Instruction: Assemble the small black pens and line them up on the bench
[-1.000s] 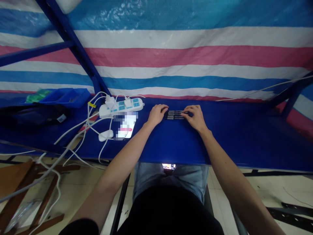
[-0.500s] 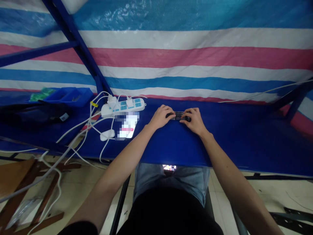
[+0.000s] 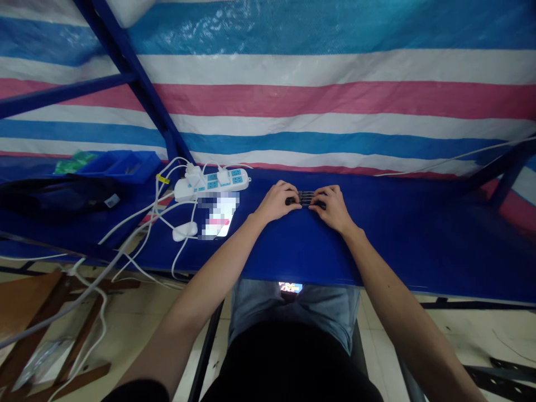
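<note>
Several slim black pens lie side by side in a row on the blue table, pointing left and right. My left hand is closed around their left ends, with a dark tip showing between thumb and fingers. At the opposite ends, my right hand has its fingers curled over the row and its thumb against the near side. Only the middle of the pens shows between my hands; both ends are partly covered by my fingers.
Left of my hands are a white power strip with plugs, a lit phone, a white adapter and tangled cables. Farther left are a blue bin and a dark bag. Another lit screen is at my lap.
My left fingers have shifted slightly along the pens, and more of a dark end shows in that hand. The right hand stays nearly still, and the pens remain between both hands.
</note>
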### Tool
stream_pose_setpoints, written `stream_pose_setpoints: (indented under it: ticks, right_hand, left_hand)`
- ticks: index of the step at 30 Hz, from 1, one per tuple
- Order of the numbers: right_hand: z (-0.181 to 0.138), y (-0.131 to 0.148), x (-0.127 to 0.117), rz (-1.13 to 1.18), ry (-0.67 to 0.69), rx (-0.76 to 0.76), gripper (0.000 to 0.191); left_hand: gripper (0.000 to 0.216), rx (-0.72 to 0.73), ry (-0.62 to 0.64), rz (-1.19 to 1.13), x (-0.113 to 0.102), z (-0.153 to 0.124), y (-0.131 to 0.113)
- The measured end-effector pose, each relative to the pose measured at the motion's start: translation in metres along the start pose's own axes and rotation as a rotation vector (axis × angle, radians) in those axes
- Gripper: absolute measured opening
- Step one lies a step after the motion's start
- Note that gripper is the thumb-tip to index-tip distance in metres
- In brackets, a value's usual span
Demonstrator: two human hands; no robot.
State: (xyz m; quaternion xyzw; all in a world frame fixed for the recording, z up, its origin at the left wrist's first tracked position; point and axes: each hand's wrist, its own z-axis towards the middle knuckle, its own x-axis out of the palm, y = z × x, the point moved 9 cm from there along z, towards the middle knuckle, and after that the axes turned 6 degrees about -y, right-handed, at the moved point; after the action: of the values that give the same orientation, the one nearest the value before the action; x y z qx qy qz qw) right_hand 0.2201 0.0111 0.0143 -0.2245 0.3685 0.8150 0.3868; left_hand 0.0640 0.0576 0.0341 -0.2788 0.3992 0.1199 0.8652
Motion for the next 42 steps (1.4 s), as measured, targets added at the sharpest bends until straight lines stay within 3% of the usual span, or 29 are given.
stream_pose_setpoints:
  ticks: [9,17,26,29,33,37,42]
  right_hand:
    - [0.002,0.004,-0.012,0.020,-0.055,0.024,0.015]
    - [0.003,0.028,-0.006,-0.115,0.024,-0.049,0.033]
    - [0.002,0.038,-0.008,-0.164,0.021,-0.079,0.035]
    - [0.000,0.036,-0.007,-0.087,0.024,-0.053,0.038]
    - [-0.001,0.030,-0.009,-0.037,-0.005,-0.029,0.045]
    - [0.000,0.030,-0.012,-0.061,-0.043,-0.029,0.040]
    - [0.000,0.031,-0.015,-0.054,-0.097,-0.031,0.037]
  left_hand:
    - [0.013,0.026,-0.028,0.007,-0.006,0.000,-0.007]
    - [0.026,-0.020,-0.074,0.044,-0.014,0.002,-0.015]
    - [0.045,-0.030,0.017,0.183,-0.003,0.003,-0.015]
    - [0.036,-0.037,0.019,0.155,-0.003,0.002,-0.015]
    - [0.027,-0.059,-0.070,0.069,-0.013,0.001,-0.012]
    - [0.015,-0.052,-0.108,0.065,-0.018,0.001,-0.009]
    - [0.040,-0.021,-0.051,0.107,-0.013,0.003,-0.011]
